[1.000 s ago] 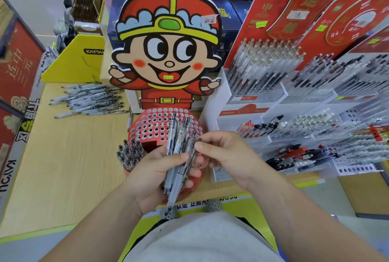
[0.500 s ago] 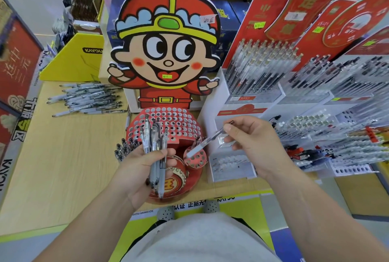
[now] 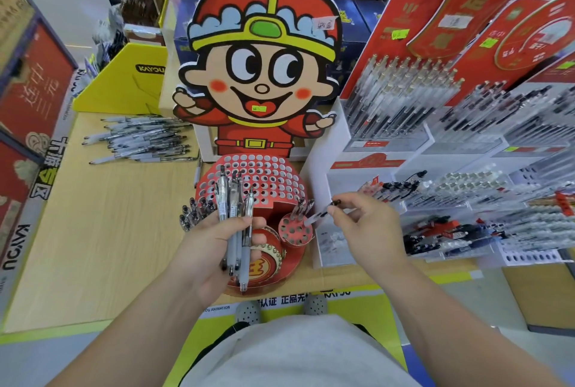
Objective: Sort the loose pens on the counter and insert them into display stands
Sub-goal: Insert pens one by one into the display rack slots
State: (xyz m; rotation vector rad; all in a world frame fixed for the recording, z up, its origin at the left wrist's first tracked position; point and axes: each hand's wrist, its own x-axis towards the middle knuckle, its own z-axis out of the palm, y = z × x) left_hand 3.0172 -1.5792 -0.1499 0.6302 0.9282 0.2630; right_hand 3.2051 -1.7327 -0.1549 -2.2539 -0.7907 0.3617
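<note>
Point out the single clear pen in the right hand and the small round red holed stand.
single clear pen [image 3: 319,215], head view, mid barrel
small round red holed stand [image 3: 291,232], head view, holed top

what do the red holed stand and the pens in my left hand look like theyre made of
Red stand: likely printed cardboard, semi-matte; thin cut edges, punched round holes, flat graphics. Pens gripped in the left hand: clear glossy plastic barrels, dark refills showing through; grey lower grips look rubbery, though that is uncertain.
</note>
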